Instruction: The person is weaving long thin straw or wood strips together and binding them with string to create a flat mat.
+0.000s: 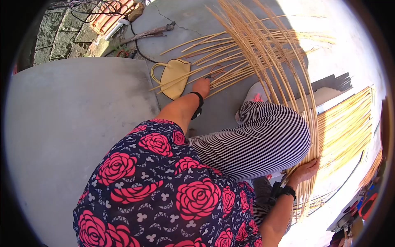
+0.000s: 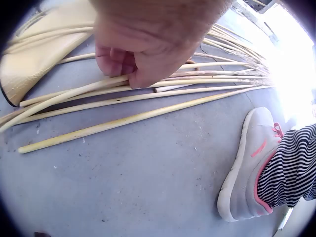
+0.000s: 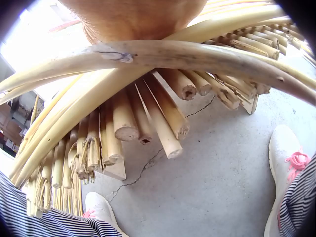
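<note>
My left hand (image 1: 201,87) reaches down to a spread of pale reed stalks (image 1: 220,48) on the floor. In the left wrist view its thumb and fingers pinch one stalk (image 2: 64,98) close to the thick end. An orange-handled cutting tool (image 1: 217,72) lies just past the hand, partly covered by stalks. My right hand (image 1: 303,172) grips long bent stalks (image 1: 308,96), which arc past the knee to feathery tops. In the right wrist view these long stalks (image 3: 207,55) cross over a row of cut stalk ends (image 3: 126,129); the fingertips are hidden.
A yellow bag (image 1: 176,78) with a loop handle lies left of the stalks. A mat-like row of stalks (image 1: 345,125) extends at right beside a dark flat piece (image 1: 335,83). A shoe (image 1: 256,91) stands between the hands. Sticks (image 1: 154,31) and roof tiles (image 1: 111,16) lie farther back.
</note>
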The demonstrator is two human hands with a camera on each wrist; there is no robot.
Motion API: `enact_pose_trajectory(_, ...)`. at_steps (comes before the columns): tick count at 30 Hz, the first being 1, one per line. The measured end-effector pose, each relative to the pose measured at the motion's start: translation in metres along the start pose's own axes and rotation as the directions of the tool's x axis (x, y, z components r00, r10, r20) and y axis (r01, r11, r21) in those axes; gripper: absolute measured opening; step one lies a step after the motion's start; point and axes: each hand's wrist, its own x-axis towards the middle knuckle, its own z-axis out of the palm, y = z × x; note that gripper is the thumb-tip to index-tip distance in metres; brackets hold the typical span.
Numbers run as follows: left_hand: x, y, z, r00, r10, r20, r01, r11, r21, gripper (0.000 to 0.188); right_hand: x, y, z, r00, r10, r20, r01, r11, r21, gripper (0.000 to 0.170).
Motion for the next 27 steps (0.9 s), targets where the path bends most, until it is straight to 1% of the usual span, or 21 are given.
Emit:
enact_pose_trajectory(2, 0.0, 0.009, -0.009, 0.999, 0.016, 0.031, -0.016, 1.0, -0.001, 0.017, -0.001, -0.003, -0.001, 1.0, -0.009, 0.0, 0.009, 1.0, 0.008, 0.032)
enact_pose_trajectory(5, 0.004, 0.021, -0.02, 0.973, 0.23, -0.013, -0.231, 0.971, -0.063, 0.016, -0.001, 0.001, 0.0, 1.0, -0.016, -0.006, 0.016, 1.0, 0.011, 0.031)
enact_pose_trajectory(8, 0.009, 0.036, -0.038, 0.945, 0.282, -0.167, -0.295, 0.954, -0.057, 0.015, -0.002, 0.0, -0.001, 1.0, -0.024, -0.006, 0.025, 1.0, 0.014, 0.031)
enact_pose_trajectory(11, 0.032, 0.036, -0.044, 0.879, 0.242, -0.411, -0.284, 0.958, -0.042, 0.015, 0.0, 0.0, 0.0, 0.999, -0.034, -0.013, 0.034, 0.999, 0.018, 0.031)
enact_pose_trajectory(14, 0.046, 0.024, -0.042, 0.872, 0.059, -0.486, -0.045, 0.998, 0.039, 0.014, -0.001, 0.003, 0.001, 1.0, -0.018, -0.01, 0.018, 1.0, 0.021, 0.03)
enact_pose_trajectory(17, 0.057, 0.003, -0.042, 0.937, 0.122, -0.326, -0.07, 0.983, 0.167, 0.013, 0.0, 0.003, 0.001, 1.0, -0.014, -0.015, 0.014, 1.0, 0.027, 0.029)
enact_pose_trajectory(20, 0.053, -0.002, -0.048, 0.921, 0.184, -0.343, -0.132, 0.977, 0.17, 0.012, -0.001, 0.002, 0.001, 0.999, -0.033, -0.023, 0.033, 0.999, 0.003, 0.028)
enact_pose_trajectory(23, 0.043, 0.011, -0.07, 0.968, 0.155, -0.196, -0.162, 0.987, -0.018, 0.01, -0.001, 0.006, 0.002, 0.997, -0.067, -0.035, 0.067, 0.998, -0.012, 0.028)
enact_pose_trajectory(26, 0.03, 0.017, -0.059, 0.926, 0.279, -0.254, -0.309, 0.947, -0.087, 0.013, 0.0, 0.003, 0.003, 0.997, -0.066, -0.04, 0.066, 0.998, -0.007, 0.027)
enact_pose_trajectory(27, 0.024, 0.022, -0.056, 0.915, 0.327, -0.236, -0.352, 0.933, -0.074, 0.013, 0.0, 0.003, 0.002, 0.997, -0.064, -0.034, 0.063, 0.998, -0.009, 0.027)
